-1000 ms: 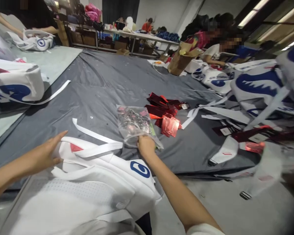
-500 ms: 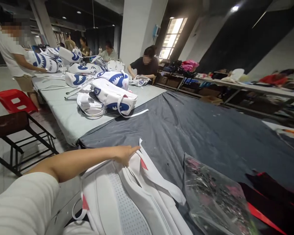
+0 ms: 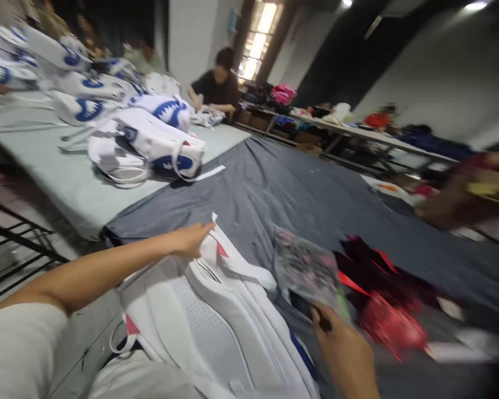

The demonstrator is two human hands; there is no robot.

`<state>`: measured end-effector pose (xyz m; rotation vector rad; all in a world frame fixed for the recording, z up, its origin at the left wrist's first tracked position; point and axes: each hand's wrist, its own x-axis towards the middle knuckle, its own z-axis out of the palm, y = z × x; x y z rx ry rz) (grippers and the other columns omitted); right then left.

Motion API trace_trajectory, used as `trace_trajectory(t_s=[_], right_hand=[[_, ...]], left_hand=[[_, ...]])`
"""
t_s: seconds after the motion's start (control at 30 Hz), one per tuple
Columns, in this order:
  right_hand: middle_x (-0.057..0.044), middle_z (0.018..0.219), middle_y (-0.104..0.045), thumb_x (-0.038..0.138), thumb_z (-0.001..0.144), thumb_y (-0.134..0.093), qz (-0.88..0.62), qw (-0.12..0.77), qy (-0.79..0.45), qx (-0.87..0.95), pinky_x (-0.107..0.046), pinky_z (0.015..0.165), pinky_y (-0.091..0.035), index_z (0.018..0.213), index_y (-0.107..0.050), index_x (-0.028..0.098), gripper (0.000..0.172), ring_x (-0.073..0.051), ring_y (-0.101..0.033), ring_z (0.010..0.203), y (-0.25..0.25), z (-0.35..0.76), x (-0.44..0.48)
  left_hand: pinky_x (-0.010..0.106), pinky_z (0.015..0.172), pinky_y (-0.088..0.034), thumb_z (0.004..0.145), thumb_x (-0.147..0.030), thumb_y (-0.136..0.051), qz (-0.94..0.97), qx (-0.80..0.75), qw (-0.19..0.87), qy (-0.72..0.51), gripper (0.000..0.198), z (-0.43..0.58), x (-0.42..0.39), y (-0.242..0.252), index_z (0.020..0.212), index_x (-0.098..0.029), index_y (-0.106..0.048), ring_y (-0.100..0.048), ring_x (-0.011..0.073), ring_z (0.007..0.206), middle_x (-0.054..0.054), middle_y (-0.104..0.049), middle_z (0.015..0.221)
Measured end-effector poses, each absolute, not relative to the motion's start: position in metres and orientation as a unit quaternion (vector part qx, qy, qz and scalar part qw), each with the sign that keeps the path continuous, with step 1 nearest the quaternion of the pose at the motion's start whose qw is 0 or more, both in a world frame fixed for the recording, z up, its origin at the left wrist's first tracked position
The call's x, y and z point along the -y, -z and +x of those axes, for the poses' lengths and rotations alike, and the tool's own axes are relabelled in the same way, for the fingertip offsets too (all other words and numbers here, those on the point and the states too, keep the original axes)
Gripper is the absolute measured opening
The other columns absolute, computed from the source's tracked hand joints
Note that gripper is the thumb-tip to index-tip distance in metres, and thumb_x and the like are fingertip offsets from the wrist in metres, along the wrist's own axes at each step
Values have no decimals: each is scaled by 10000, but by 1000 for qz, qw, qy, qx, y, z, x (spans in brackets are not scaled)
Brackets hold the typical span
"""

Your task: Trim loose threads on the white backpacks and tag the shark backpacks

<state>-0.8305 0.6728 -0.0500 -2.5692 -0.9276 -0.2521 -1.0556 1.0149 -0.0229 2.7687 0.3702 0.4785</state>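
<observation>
A large white bag with a grey perforated panel and red tabs lies close in front of me. My left hand is closed on the bag's top edge, beside a white strap. To the right of the bag, my right hand is closed around a small dark object, too blurred to name. Just beyond that hand rests a clear plastic bag with pink and dark contents.
White bags with blue shark faces are piled on the pale table. Black and red cloth and a red bundle lie right on the dark cover. A person in black works across the table.
The view has swung right. My right hand has come into view, holding a dark object. My left hand keeps its grip on the white bag's top edge.
</observation>
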Motion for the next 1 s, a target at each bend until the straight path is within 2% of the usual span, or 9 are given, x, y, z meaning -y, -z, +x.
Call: trace_trajectory(t_s=[0.07,0.13,0.27,0.37,0.43,0.53,0.63,0.87,1.0], right_hand=[[-90,749,-733,509,777,-549,-888,344,96,290,-356,602,-505,862,-752,223,362,-258,-664,651,20,-858,-681],[-51,711,-704,508,778,-616,-852,438,47,281,-311,613,-502,803,-732,205,325,-215,-640,659,-4,-880,-694],[-3,665,-649,437,815,-647,-799,506,-77,316,-263,584,-471,778,-718,202,248,-158,-585,620,-23,-918,-720],[-1,677,-660,402,834,-655,-766,510,-128,369,-252,576,-467,807,-739,209,212,-147,-582,616,-26,-941,-732],[-20,780,-714,389,831,-674,-755,508,-143,391,-254,610,-484,881,-761,226,191,-161,-625,690,-27,-949,-736],[-73,1004,-751,460,852,-654,-750,524,-189,356,-240,553,-468,1045,-748,235,312,-179,-662,774,-25,-949,-738],[-78,880,-753,553,861,-617,-743,522,-275,316,-220,446,-387,1029,-745,200,411,-147,-611,617,-21,-946,-744],[2,689,-661,431,822,-700,-716,401,-362,443,-253,638,-471,758,-710,189,250,-142,-588,663,-18,-952,-766],[-13,762,-674,312,887,-638,-752,426,-163,476,-264,679,-464,763,-701,210,172,-159,-613,739,-15,-951,-770]], left_hand=[[472,960,-508,734,-190,-758,962,-120,151,-192,790,-1055,-1002,17,1456,-180,-436,-547,352,1274,204,-510,1450],[516,1015,-466,862,-220,-654,945,-101,166,-264,580,-1056,-984,9,1416,-187,-486,-506,333,1309,178,-511,1451],[316,828,-548,955,-253,-557,887,-28,319,-332,251,-1067,-938,-6,1174,-167,-644,-676,167,913,79,-722,1058],[204,623,-518,912,-216,-638,864,-7,399,-309,154,-1073,-914,-4,1060,-182,-666,-664,104,712,-1,-729,858],[195,580,-499,908,-157,-626,862,27,373,-342,84,-1078,-911,1,982,-181,-657,-644,97,655,-17,-712,775],[254,673,-542,920,-95,-553,857,75,203,-468,133,-1088,-920,8,963,-183,-644,-677,140,777,24,-737,849],[265,733,-582,890,-94,-607,846,111,86,-514,141,-1100,-932,10,957,-209,-655,-694,145,880,20,-752,933],[281,828,-604,830,-115,-692,852,179,83,-485,180,-1126,-935,35,976,-213,-654,-671,158,996,31,-731,1005],[472,1049,-506,871,-246,-698,886,-14,111,-450,470,-1143,-948,60,1306,-228,-520,-512,267,1300,141,-596,1311]])
